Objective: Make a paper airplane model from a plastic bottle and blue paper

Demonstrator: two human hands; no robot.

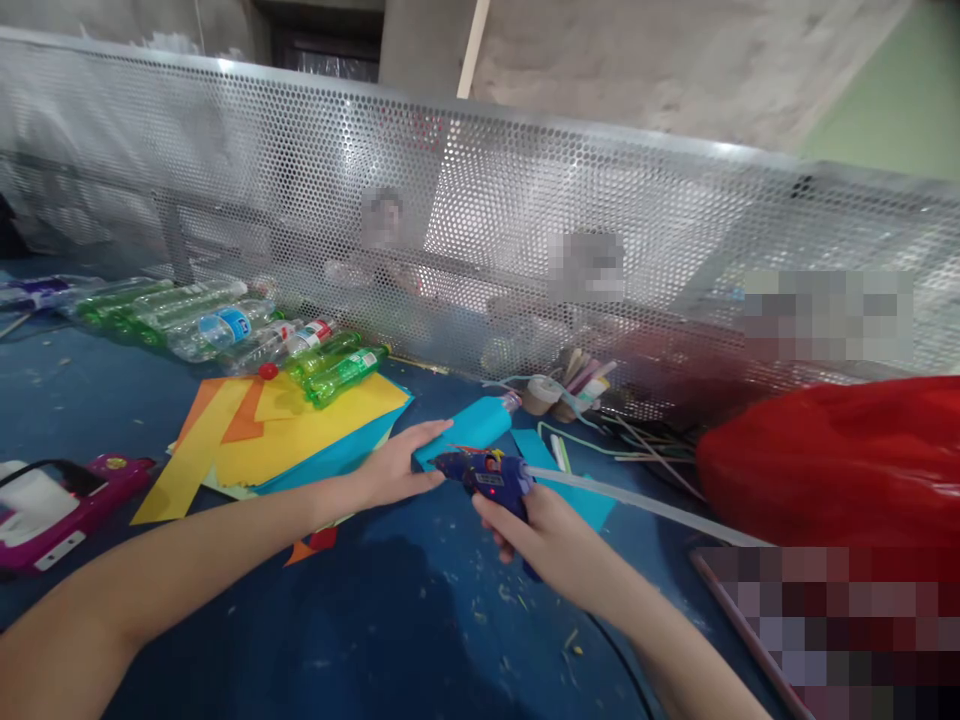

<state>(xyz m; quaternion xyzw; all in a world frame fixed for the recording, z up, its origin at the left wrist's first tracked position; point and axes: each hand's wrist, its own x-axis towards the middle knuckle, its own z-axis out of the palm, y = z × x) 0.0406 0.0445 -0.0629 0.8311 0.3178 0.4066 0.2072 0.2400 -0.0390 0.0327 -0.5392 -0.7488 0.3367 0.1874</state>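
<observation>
My left hand (396, 466) grips the near end of a bottle wrapped in blue paper (472, 425), which lies tilted with its neck pointing away to the right. In my right hand (536, 525) is a dark blue hot glue gun (491, 475), its small red light lit. A long clear glue stick (645, 500) sticks out of the back of the gun. The gun's nozzle is close to the blue paper beside my left thumb; whether it touches cannot be made out. Behind my left wrist lies a stack of yellow, orange and blue paper sheets (330, 425).
Several plastic bottles (225, 328) lie in a row at the back left, before a perforated metal screen (315, 170). A magenta power strip (82, 515) sits at the left. Cups with sticks (541, 394), blue paper (589, 495) and a red bag (825, 460) are on the right.
</observation>
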